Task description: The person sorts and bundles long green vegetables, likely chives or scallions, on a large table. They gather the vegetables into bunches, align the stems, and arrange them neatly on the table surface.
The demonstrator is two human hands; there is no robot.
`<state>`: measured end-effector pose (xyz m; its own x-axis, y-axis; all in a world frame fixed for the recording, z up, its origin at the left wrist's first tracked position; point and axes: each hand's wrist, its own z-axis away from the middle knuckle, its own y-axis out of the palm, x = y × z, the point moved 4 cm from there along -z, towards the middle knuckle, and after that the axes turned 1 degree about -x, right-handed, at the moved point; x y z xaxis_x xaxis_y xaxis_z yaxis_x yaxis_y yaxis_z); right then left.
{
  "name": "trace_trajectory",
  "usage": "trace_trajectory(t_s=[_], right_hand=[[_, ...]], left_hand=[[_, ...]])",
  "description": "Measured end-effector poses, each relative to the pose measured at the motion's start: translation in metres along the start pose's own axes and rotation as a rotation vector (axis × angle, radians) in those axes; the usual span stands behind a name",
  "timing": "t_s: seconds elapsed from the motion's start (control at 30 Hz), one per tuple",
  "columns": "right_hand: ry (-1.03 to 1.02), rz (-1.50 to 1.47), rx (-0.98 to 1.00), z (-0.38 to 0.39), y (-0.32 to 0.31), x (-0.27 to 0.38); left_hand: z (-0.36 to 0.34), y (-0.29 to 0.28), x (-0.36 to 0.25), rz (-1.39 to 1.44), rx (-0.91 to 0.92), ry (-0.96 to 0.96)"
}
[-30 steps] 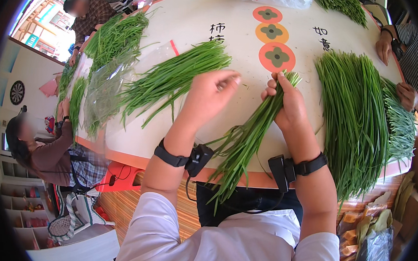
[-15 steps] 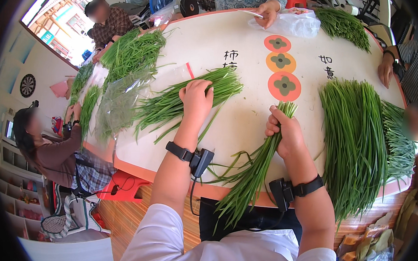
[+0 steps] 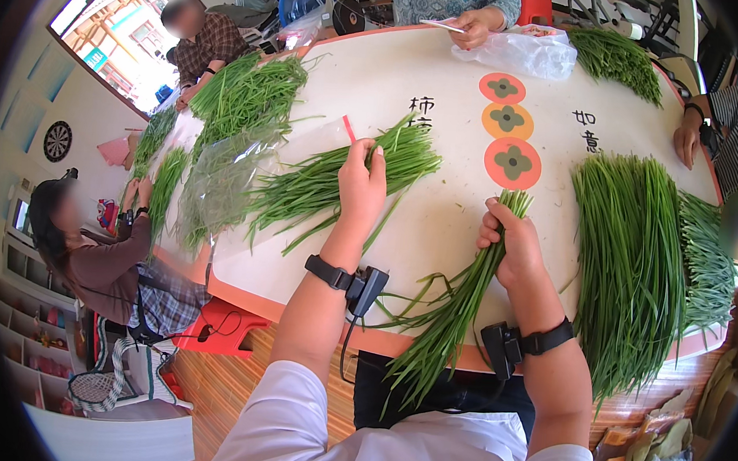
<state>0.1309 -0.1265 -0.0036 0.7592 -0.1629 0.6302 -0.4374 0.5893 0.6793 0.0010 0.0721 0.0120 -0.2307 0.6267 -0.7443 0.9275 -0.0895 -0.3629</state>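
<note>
I find the green bundle in the right hand, slanted, with its pale cut ends away from the body and its leaf tips hanging past the near edge of the surface. The fingers of this hand are clamped round the bundle close below the cut ends. Several loose leaves splay from its left side.

I note the left hand over the right part of a loose pile. Its fingers are curled, thumb and forefinger near each other; I cannot tell whether they pinch any leaves.

The pile lies on the white surface, a clear bag just to its left and a larger heap beyond. Right of the bundle I record a broad stack, with a paler bunch just beside it. Round motifs mark the middle.

At the far side, a white bag lies near a co-worker's hand. A seated co-worker occupies the left side.
</note>
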Motion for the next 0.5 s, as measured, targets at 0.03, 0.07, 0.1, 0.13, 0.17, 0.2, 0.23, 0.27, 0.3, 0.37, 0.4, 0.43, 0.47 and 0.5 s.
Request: trace_trajectory(t_s=[0.03,0.07,0.1,0.13,0.17,0.2,0.23,0.27,0.3,0.37,0.4,0.43,0.47,0.5], right_hand=[[0.0,0.004,0.001,0.0,0.0,0.0],[0.0,0.007,0.002,0.0,-0.001,0.0],[-0.002,0.006,0.007,-0.001,-0.001,0.0],[-0.004,0.004,0.011,-0.001,-0.002,-0.001],[-0.007,0.003,0.016,-0.002,-0.003,-0.001],[-0.008,0.008,0.015,-0.001,-0.002,-0.001],[-0.009,0.014,0.014,-0.001,-0.001,0.0],[-0.01,0.02,0.013,0.0,0.0,0.0],[-0.011,0.021,0.01,0.0,0.0,0.0],[-0.013,0.024,0.004,0.001,0.0,0.001],[-0.014,0.022,0.007,0.0,0.0,0.001],[-0.016,0.02,0.009,0.0,0.0,0.001],[-0.017,0.019,0.011,0.0,0.0,0.0],[-0.019,0.02,0.012,0.0,0.0,0.0]], left_hand=[[0.001,0.0,-0.001,-0.02,0.0,0.008],[0.001,-0.001,-0.004,-0.04,0.0,0.016],[0.001,-0.002,-0.007,-0.061,0.0,0.023],[0.001,-0.003,-0.009,-0.08,0.005,0.012],[0.001,-0.004,-0.012,-0.099,0.009,0.001],[0.001,-0.004,-0.012,-0.118,0.014,-0.01],[0.002,-0.004,-0.012,-0.127,-0.002,0.022],[0.002,-0.004,-0.011,-0.137,-0.018,0.055],[0.002,-0.004,-0.012,-0.145,-0.034,0.089],[0.0,-0.007,-0.022,-0.274,-0.104,0.286],[0.0,-0.009,-0.028,-0.339,-0.14,0.386],[0.0,-0.009,-0.03,-0.356,-0.143,0.409],[0.0,-0.009,-0.032,-0.372,-0.145,0.433],[0.001,-0.01,-0.033,-0.39,-0.148,0.456]])
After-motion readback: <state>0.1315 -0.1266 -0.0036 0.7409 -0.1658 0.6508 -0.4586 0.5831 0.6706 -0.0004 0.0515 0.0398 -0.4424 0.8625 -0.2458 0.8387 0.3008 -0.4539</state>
